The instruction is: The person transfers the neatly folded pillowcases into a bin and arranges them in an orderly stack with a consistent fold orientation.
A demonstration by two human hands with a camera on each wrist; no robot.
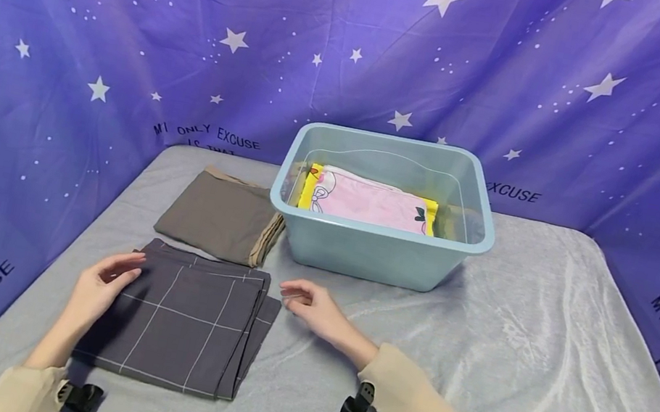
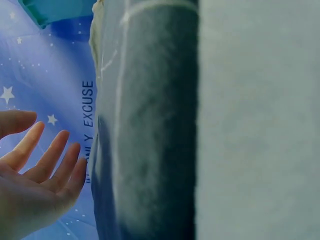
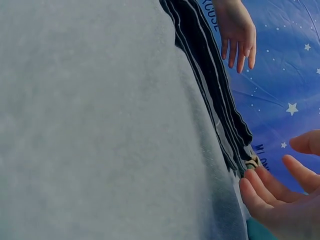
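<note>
A folded dark grey cloth [image 1: 182, 327] with a white check lies on the bed-like surface, its layers showing along the right side. My left hand [image 1: 107, 281] is over its upper left edge, fingers loosely bent and holding nothing; the left wrist view shows that hand [image 2: 45, 175] with fingers spread. Just right of the cloth's upper right corner is my right hand [image 1: 312, 304], relaxed with nothing in it. In the right wrist view, the right hand's fingers [image 3: 267, 192] overlap the far end of the cloth's layered edge [image 3: 215, 90].
Behind the checked cloth lies a folded brown cloth [image 1: 218, 216] with tan edging. A light blue plastic bin [image 1: 368, 253] stands at the back centre, with a folded pink cloth [image 1: 371, 200] and something yellow inside. A purple star-printed curtain [image 1: 361, 27] hangs behind the grey plush cover [image 1: 515, 356].
</note>
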